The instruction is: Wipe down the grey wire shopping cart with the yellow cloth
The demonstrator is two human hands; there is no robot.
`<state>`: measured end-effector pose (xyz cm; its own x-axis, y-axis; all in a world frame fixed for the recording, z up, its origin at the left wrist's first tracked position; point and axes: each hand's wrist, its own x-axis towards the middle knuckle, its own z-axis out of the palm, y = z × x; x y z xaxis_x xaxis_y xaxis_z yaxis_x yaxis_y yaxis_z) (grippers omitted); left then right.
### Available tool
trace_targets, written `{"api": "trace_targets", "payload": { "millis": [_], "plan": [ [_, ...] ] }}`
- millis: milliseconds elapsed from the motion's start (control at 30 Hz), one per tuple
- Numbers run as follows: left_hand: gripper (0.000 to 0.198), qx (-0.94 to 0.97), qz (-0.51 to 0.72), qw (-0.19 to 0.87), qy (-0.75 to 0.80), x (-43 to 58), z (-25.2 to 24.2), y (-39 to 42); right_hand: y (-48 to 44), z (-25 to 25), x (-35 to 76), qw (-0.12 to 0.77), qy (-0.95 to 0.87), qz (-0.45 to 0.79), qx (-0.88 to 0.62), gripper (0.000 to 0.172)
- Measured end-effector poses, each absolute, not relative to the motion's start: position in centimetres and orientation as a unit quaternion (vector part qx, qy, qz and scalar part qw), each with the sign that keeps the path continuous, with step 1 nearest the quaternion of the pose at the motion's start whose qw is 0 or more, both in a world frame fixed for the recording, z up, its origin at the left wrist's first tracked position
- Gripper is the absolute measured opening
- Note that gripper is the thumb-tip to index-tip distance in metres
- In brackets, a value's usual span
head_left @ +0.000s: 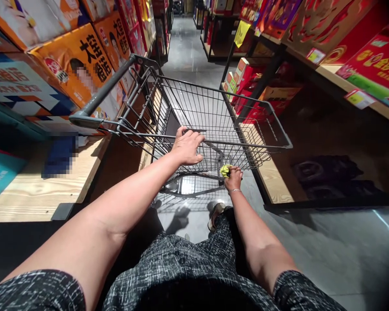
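Note:
A grey wire shopping cart [207,101] stands sideways before me, its handle [105,93] up at the left. My left hand [188,147] is closed over the near side rail, fingers draped across it and the thumb below. Lower and to the right, my right hand [234,178] is closed on a crumpled yellow-green cloth [226,171], just outside the near side of the basket. No goods show inside the wire basket. Part of what the right fingers grip is hidden by the hand.
Orange cartons [74,65] are stacked on the left, above a wooden shelf [26,196]. Red gift boxes [376,65] fill the right shelf, with a low wooden ledge [274,185] beneath. A shiny grey aisle floor [184,47] runs ahead between the shelves.

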<state>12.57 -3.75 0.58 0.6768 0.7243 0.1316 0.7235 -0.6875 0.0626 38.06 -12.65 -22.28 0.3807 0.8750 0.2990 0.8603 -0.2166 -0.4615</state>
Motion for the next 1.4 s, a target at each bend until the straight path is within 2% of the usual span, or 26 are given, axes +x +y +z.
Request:
{"api": "trace_targets", "payload": {
  "millis": [133,200,267,400,533,900,1167,1400],
  "plan": [
    [0.056,0.916,0.070,0.000,0.394,12.6,0.5,-3.7,-11.4,-16.0,40.0,0.381,-0.573,-0.103,-0.719,0.046],
    [0.056,0.917,0.071,0.002,0.393,12.6,0.5,-3.7,-10.8,-11.6,41.9,0.394,-0.576,-0.160,-0.698,0.046],
    [0.056,0.916,0.074,0.004,0.395,12.7,0.5,-3.7,-10.4,-7.5,44.0,0.346,-0.599,-0.150,-0.706,0.047],
    [0.056,0.915,0.069,0.006,0.397,12.7,0.6,-4.0,-10.1,-2.9,46.9,0.216,-0.658,0.001,-0.721,0.042],
    [0.059,0.915,0.059,0.003,0.399,12.6,0.8,-4.3,-9.9,-2.3,47.5,0.174,-0.642,0.046,-0.745,0.040],
    [0.069,0.922,0.043,0.003,0.386,12.8,1.0,-4.6,-10.8,-3.1,47.8,0.221,-0.618,0.051,-0.753,0.050],
    [0.066,0.939,0.068,0.002,0.336,13.4,0.7,-5.1,-14.0,-3.7,48.4,0.256,-0.593,0.011,-0.763,0.044],
    [0.054,0.945,0.058,0.015,0.322,12.9,0.5,-2.7,-16.2,-4.4,46.0,0.269,-0.572,-0.018,-0.774,0.049]
  ]
}}
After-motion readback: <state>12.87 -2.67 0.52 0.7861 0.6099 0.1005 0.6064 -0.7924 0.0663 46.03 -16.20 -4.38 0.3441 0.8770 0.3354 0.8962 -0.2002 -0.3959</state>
